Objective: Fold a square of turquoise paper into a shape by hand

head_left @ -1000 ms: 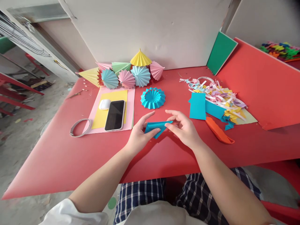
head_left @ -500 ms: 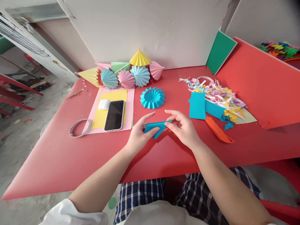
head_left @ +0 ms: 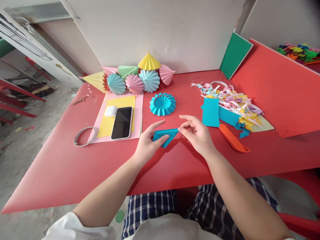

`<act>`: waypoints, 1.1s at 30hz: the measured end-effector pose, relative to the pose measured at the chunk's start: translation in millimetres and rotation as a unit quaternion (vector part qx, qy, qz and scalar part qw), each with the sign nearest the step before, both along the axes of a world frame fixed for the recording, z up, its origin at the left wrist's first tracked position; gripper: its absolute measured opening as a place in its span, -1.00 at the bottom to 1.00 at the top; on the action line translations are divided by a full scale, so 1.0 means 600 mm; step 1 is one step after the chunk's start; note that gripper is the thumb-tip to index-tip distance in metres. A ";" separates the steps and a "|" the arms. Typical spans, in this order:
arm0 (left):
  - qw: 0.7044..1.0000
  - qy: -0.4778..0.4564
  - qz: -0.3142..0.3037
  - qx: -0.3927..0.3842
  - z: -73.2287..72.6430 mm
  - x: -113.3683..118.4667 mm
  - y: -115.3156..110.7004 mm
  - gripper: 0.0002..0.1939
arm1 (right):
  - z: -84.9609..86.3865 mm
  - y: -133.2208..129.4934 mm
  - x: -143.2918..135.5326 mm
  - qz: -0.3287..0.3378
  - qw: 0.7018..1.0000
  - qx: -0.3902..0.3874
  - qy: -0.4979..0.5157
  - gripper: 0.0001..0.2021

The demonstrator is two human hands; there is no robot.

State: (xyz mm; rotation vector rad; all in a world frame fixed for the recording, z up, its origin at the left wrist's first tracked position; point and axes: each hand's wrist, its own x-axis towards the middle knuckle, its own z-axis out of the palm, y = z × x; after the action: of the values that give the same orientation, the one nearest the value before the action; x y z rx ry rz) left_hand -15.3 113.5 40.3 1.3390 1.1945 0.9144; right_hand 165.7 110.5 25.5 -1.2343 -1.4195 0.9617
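Observation:
A small folded piece of blue paper [head_left: 165, 134] is held above the red table between both hands. My left hand [head_left: 149, 141] grips its left part, with the thumb lying across the front and the index finger extended. My right hand [head_left: 196, 135] pinches the pointed right corner between thumb and fingers. Just beyond the hands, a blue pleated paper ring [head_left: 162, 104] rests on the table. To the right lie a flat blue paper rectangle [head_left: 210, 112] and an orange toothed tool [head_left: 233, 139], which looks like a comb or cutter.
Pleated paper cones [head_left: 135, 83] in several colours line the wall. At left, a phone [head_left: 122, 123] and a white earbud case [head_left: 111, 111] lie on coloured sheets, beside a looped band [head_left: 85, 136]. Paper scraps [head_left: 232, 100] heap at right before a leaning red board [head_left: 280, 90].
My right hand has shifted slightly right and now pinches the very tip of the blue paper's right corner. The left hand keeps its hold, nearly still.

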 end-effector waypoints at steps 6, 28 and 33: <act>1.000 0.002 -0.005 0.001 -0.001 -0.001 0.000 -0.46 | 0.002 0.001 0.001 0.003 1.000 0.002 -0.011 -0.64; 1.000 0.011 0.011 0.014 -0.004 -0.001 0.000 -0.46 | 0.000 0.003 0.004 0.005 0.999 -0.015 0.035 -0.66; 1.000 0.008 0.012 0.012 -0.005 -0.001 0.001 -0.47 | -0.001 0.004 0.003 0.002 0.997 -0.030 0.072 -0.66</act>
State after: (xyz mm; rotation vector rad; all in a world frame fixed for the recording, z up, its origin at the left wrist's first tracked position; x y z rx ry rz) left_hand -16.2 113.9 37.5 1.3553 1.2165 0.9387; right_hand 167.6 112.7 25.0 -1.1813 -1.2883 1.0822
